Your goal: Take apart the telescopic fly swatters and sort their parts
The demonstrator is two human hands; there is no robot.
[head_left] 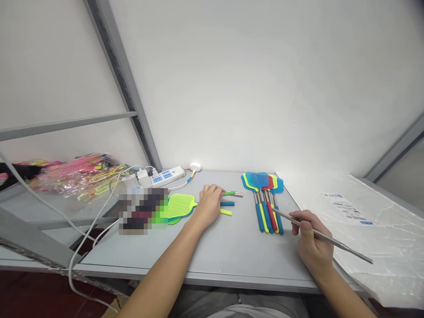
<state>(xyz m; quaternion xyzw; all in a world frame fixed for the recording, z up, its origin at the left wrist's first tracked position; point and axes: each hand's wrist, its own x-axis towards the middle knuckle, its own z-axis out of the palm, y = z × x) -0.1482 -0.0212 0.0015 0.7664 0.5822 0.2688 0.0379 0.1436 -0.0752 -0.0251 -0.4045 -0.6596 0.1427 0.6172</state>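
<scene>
A thin metal rod [326,238], made of stepped sections, slants across my right hand [314,240], pinched between the thumb and fingers. My left hand [210,204] rests on the table with its fingers curled down, and its fingertips are hidden. Beside those fingers lie a green grip [229,193] with metal rod ends, a blue grip [228,204] and a yellow grip [225,212]. Left of that hand are mesh fly swatter heads, a lime one [180,205] on top. A row of fly swatters [266,203] with blue, yellow and red handles lies between my hands.
A white power strip [167,177] with plugs and cables stands at the back left. Pink and yellow items in clear plastic bags [86,174] are piled farther left. Clear plastic wrap with a label [347,208] covers the right side. A blurred patch hides something at left.
</scene>
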